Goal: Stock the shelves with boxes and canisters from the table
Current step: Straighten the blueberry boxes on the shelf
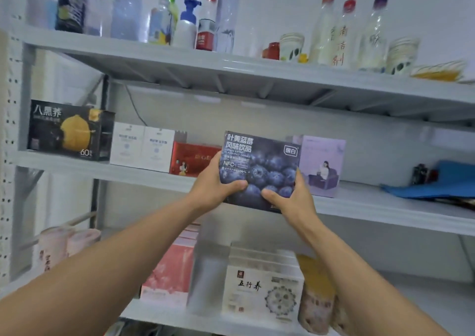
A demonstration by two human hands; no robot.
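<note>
- The left hand (pixel 210 184) is gripping a blueberry box (pixel 259 166) at its lower left corner, with the thumb lying across the front face.
- The right hand (pixel 290 199) is gripping the same box at its lower right side, thumb also pressing on the front.
- The blueberry box is standing upright with a slight tilt at the front edge of the middle shelf (pixel 102 171). Whether it is resting on the shelf cannot be told.
- A red box (pixel 192 158) is sitting just to its left and a lilac box (pixel 323 166) just to its right. The blueberry box is covering part of each.
- Further left, white boxes (pixel 156 148) are standing side by side, touching a black box (pixel 69 130) with a lemon printed on it.
- Far right on that shelf, a blue sheet (pixel 437 184) is lying flat.
- The top shelf (pixel 180 60) is carrying a row of bottles (pixel 126 9) and paper cups (pixel 291 46).
- Below the arms, the bottom shelf (pixel 159 315) is holding a pink box (pixel 167 271), a grey canister (pixel 208 279), a cream box (pixel 262 289) and a blurred jar (pixel 316 297), all packed close together.
</note>
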